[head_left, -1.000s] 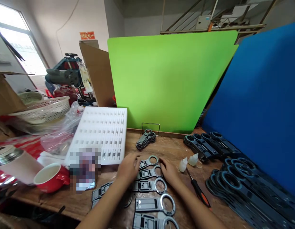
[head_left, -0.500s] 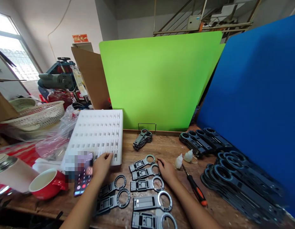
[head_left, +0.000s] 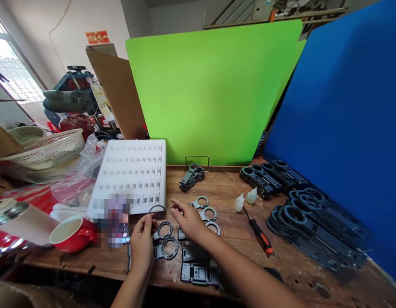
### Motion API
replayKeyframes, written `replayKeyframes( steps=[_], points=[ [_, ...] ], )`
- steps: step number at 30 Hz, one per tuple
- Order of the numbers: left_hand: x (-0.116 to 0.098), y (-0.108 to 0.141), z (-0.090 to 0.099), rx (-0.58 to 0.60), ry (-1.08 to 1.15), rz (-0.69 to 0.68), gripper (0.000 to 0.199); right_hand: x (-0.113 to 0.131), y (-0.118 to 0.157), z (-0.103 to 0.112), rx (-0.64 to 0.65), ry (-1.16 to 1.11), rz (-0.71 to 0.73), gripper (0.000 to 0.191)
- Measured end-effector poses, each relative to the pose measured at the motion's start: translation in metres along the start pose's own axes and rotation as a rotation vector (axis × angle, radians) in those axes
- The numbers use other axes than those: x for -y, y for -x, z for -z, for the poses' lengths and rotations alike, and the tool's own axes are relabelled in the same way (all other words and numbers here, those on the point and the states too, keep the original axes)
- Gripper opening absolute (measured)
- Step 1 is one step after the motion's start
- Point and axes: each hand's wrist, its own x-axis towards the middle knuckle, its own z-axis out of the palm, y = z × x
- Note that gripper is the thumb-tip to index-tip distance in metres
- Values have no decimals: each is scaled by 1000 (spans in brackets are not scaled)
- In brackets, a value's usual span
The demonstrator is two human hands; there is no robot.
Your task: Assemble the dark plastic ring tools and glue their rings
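Note:
My left hand [head_left: 143, 238] is closed, thumb and fingers pinched on a thin dark ring [head_left: 158, 207] held up near the front edge of the white foam tray [head_left: 134, 166]. My right hand [head_left: 192, 221] reaches leftward, fingers stretched and slightly parted, with nothing visible in them. It hovers over a column of grey brackets with round ring ends [head_left: 210, 213], hiding some of them. Two similar brackets [head_left: 169, 248] lie beside my left hand, which partly covers them.
A small bracket pile [head_left: 192, 177] lies near the green board [head_left: 204, 94]. Two small bottles [head_left: 239, 202], a screwdriver [head_left: 261, 237] and dark stacked brackets [head_left: 300, 218] are on the right. A red mug [head_left: 69, 234], flask [head_left: 25, 222] and blurred phone [head_left: 121, 233] stand left.
My left hand has drawn back from the foam tray and now shows a thin ring. My right hand has moved left from beside the top brackets towards it. The view has tilted down.

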Motion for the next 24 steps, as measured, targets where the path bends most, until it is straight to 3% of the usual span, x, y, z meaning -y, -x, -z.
replayKeyframes(
  steps=[2,5,9,11,18,24],
  points=[
    [-3,9,8,46,-26,14,50,10,1,-14,38,-69,-49,26],
    [0,19,31,156,-143,17,40,8,11,-21,68,17,-94,20],
    [18,30,61,399,-549,-263,25,-5,26,-18,198,301,-134,19],
    [28,33,69,463,-667,-395,18,-9,33,-20,233,374,-146,18],
    [41,31,72,514,-810,-517,10,-14,41,-33,311,578,-127,20],
    [46,32,76,562,-941,-662,28,-16,39,-37,382,719,-41,25]
  ],
)
